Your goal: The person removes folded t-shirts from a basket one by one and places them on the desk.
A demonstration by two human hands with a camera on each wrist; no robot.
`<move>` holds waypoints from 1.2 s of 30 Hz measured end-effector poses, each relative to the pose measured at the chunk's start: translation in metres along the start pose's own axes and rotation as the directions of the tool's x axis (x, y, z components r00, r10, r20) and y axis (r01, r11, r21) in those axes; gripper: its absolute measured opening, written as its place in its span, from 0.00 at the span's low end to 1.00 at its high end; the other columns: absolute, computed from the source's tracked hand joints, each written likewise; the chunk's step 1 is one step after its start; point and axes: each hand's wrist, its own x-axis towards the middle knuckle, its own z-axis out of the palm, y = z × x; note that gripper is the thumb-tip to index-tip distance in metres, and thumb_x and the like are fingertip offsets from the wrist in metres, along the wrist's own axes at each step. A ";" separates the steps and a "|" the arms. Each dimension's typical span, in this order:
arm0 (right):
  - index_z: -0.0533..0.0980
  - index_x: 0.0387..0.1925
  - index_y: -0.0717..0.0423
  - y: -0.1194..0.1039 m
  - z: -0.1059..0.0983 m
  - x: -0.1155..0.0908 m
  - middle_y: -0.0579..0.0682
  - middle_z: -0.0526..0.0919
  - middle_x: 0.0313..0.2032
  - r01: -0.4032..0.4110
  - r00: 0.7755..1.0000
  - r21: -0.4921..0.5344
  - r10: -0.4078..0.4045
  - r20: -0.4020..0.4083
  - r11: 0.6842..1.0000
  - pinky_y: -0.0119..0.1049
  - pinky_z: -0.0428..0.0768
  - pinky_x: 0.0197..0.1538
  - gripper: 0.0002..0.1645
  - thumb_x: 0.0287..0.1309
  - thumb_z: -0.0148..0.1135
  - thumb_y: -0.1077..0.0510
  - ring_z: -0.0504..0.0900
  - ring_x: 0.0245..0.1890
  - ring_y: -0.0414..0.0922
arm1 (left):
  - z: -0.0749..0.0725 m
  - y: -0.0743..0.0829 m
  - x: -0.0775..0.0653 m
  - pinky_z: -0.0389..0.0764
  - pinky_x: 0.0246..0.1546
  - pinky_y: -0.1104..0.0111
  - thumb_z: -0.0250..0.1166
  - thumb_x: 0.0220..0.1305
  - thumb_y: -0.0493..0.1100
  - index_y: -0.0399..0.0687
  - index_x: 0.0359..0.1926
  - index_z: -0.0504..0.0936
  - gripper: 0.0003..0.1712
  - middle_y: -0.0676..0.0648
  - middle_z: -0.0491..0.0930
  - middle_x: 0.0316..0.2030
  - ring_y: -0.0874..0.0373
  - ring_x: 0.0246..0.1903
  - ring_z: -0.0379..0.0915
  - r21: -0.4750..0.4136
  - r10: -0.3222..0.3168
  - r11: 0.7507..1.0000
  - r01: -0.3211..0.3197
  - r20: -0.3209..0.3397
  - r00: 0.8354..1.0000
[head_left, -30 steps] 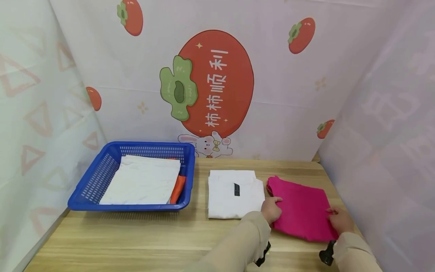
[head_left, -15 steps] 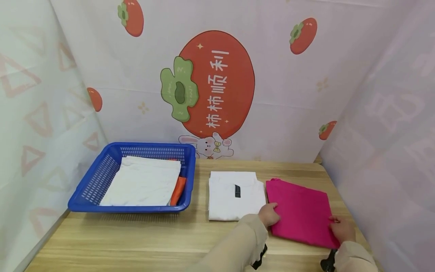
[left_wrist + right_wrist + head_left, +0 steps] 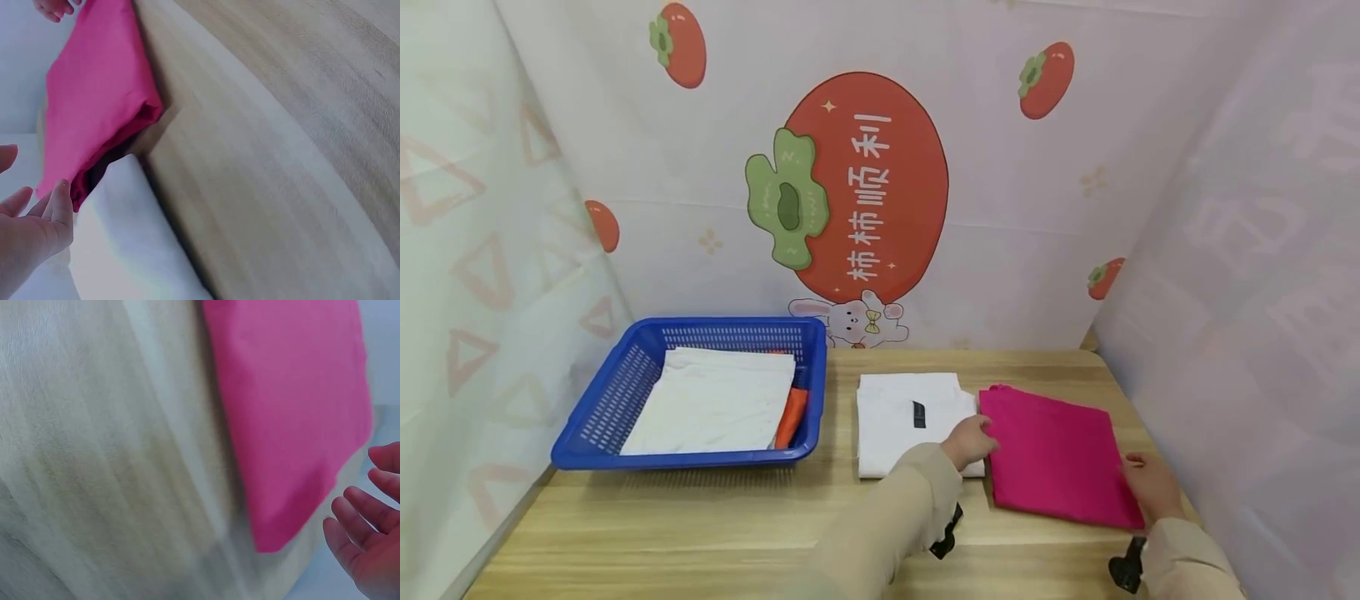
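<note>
Head view: pink cloth (image 3: 1052,454) folded on tabletop (image 3: 760,521), 4 o'clock; white shirt (image 3: 887,425) at its 9. Left hand (image 3: 968,442) at pink's 9, right hand (image 3: 1153,485) at its 3; fingers apart, gripping nothing. Folding looks done; cloths (image 3: 711,404) in basket (image 3: 591,460), 8 o'clock, maybe left.

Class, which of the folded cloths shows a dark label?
The white cloth on the table, beside the pink cloth: a dark label shows on it. None shows on the pink cloth or the cloths in the blue basket.
</note>
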 end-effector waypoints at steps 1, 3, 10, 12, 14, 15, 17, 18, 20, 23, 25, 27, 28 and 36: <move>0.62 0.46 0.79 -0.004 0.000 0.000 0.74 0.68 0.43 0.006 1.000 0.017 -0.006 0.009 1.000 0.49 0.68 0.41 0.26 0.54 0.44 0.57 0.68 0.41 0.64 | -0.004 0.000 -0.001 0.69 0.42 0.67 0.59 0.50 0.34 0.35 0.52 0.69 0.25 0.42 0.72 0.46 0.55 0.45 0.67 -0.007 0.009 1.000 -0.009 0.000 1.000; 0.62 0.47 0.79 -0.014 0.001 0.001 0.74 0.67 0.44 0.027 0.999 0.038 -0.028 0.022 0.999 0.49 0.68 0.42 0.26 0.55 0.45 0.57 0.67 0.42 0.64 | -0.013 -0.001 -0.003 0.70 0.41 0.67 0.58 0.51 0.34 0.35 0.52 0.69 0.24 0.42 0.72 0.45 0.53 0.45 0.67 -0.010 0.032 0.999 -0.032 -0.003 0.999; 0.58 0.53 0.75 -0.050 0.009 -0.003 0.73 0.60 0.50 0.051 0.993 0.190 -0.071 0.099 0.980 0.52 0.64 0.47 0.31 0.59 0.44 0.51 0.60 0.50 0.64 | -0.043 -0.006 -0.012 0.71 0.40 0.64 0.58 0.52 0.34 0.35 0.50 0.70 0.21 0.38 0.71 0.45 0.49 0.45 0.68 -0.071 0.061 0.995 -0.064 -0.031 0.998; 0.59 0.53 0.72 -0.058 0.013 -0.004 0.70 0.62 0.50 0.061 0.994 0.225 -0.081 0.078 0.972 0.52 0.66 0.45 0.31 0.59 0.46 0.50 0.62 0.50 0.62 | -0.051 -0.008 -0.016 0.70 0.42 0.63 0.58 0.53 0.34 0.36 0.50 0.70 0.21 0.37 0.71 0.47 0.49 0.46 0.67 -0.096 0.065 0.993 -0.068 -0.036 0.997; 0.58 0.54 0.72 -0.066 0.016 -0.002 0.70 0.61 0.51 0.071 0.989 0.291 -0.105 0.101 0.954 0.52 0.65 0.47 0.31 0.59 0.46 0.50 0.61 0.50 0.62 | -0.059 -0.011 -0.019 0.70 0.43 0.63 0.58 0.54 0.35 0.37 0.50 0.70 0.20 0.37 0.70 0.47 0.50 0.46 0.68 -0.120 0.067 0.990 -0.072 -0.044 0.997; 0.58 0.55 0.71 -0.068 0.019 0.000 0.69 0.61 0.51 0.072 0.989 0.321 -0.109 0.098 0.944 0.51 0.66 0.47 0.31 0.59 0.46 0.50 0.62 0.50 0.61 | -0.062 -0.013 -0.021 0.70 0.43 0.63 0.58 0.54 0.35 0.37 0.50 0.70 0.20 0.38 0.70 0.47 0.50 0.46 0.68 -0.130 0.065 0.989 -0.071 -0.046 0.997; 0.61 0.54 0.68 -0.064 0.033 0.011 0.66 0.65 0.50 0.085 0.992 0.348 -0.113 0.060 0.934 0.47 0.69 0.45 0.31 0.58 0.48 0.48 0.65 0.49 0.58 | -0.069 -0.017 -0.026 0.70 0.43 0.62 0.58 0.54 0.35 0.37 0.51 0.70 0.21 0.37 0.70 0.48 0.50 0.45 0.68 -0.154 0.061 0.986 -0.068 -0.051 0.997; 0.60 0.55 0.66 -0.060 0.040 0.018 0.65 0.64 0.50 0.091 0.990 0.367 -0.124 0.069 0.926 0.46 0.68 0.46 0.31 0.59 0.47 0.48 0.65 0.49 0.58 | -0.073 -0.019 -0.028 0.70 0.44 0.63 0.57 0.55 0.35 0.37 0.51 0.70 0.20 0.38 0.70 0.48 0.51 0.45 0.68 -0.162 0.057 0.985 -0.065 -0.055 0.997; 0.61 0.55 0.63 -0.050 0.059 0.033 0.61 0.67 0.49 0.109 0.990 0.387 -0.135 0.040 0.915 0.44 0.70 0.44 0.31 0.57 0.47 0.45 0.68 0.47 0.54 | -0.079 -0.022 -0.032 0.70 0.44 0.63 0.57 0.56 0.36 0.37 0.51 0.69 0.20 0.38 0.69 0.48 0.51 0.45 0.68 -0.186 0.045 0.981 -0.055 -0.059 0.997; 0.61 0.56 0.59 -0.039 0.084 0.050 0.58 0.68 0.49 0.134 0.986 0.411 -0.163 0.035 0.902 0.44 0.70 0.44 0.34 0.55 0.46 0.40 0.68 0.47 0.52 | -0.088 -0.027 -0.040 0.70 0.44 0.62 0.56 0.56 0.35 0.36 0.51 0.69 0.20 0.39 0.69 0.46 0.51 0.45 0.68 -0.220 0.037 0.974 -0.052 -0.075 0.996; 0.62 0.55 0.57 -0.045 0.094 0.050 0.56 0.69 0.49 0.134 0.985 0.449 -0.167 0.033 0.883 0.44 0.71 0.44 0.34 0.54 0.47 0.39 0.69 0.47 0.51 | -0.093 -0.030 -0.044 0.69 0.44 0.62 0.56 0.57 0.36 0.36 0.51 0.69 0.20 0.39 0.69 0.46 0.50 0.45 0.67 -0.238 0.034 0.970 -0.055 -0.093 0.995; 0.63 0.55 0.58 -0.058 0.096 0.043 0.57 0.69 0.49 0.129 0.983 0.489 -0.176 0.052 0.863 0.44 0.71 0.44 0.33 0.55 0.48 0.41 0.69 0.47 0.51 | -0.099 -0.032 -0.048 0.69 0.44 0.62 0.55 0.57 0.36 0.34 0.51 0.68 0.20 0.38 0.69 0.47 0.49 0.46 0.67 -0.248 0.034 0.967 -0.060 -0.110 0.993; 0.64 0.54 0.58 -0.065 0.097 0.037 0.57 0.69 0.48 0.123 0.984 0.505 -0.173 0.053 0.854 0.42 0.71 0.43 0.32 0.54 0.50 0.42 0.69 0.46 0.50 | -0.102 -0.033 -0.050 0.69 0.45 0.62 0.55 0.57 0.36 0.34 0.52 0.68 0.20 0.38 0.69 0.47 0.49 0.46 0.67 -0.253 0.034 0.965 -0.063 -0.116 0.993; 0.65 0.52 0.62 -0.121 0.102 -0.006 0.55 0.72 0.45 0.064 0.978 0.630 -0.175 0.115 0.774 0.35 0.73 0.41 0.29 0.54 0.54 0.48 0.72 0.43 0.44 | -0.122 -0.041 -0.075 0.67 0.47 0.59 0.53 0.58 0.34 0.30 0.52 0.65 0.21 0.36 0.68 0.48 0.45 0.48 0.66 -0.357 0.046 0.929 -0.101 -0.159 0.986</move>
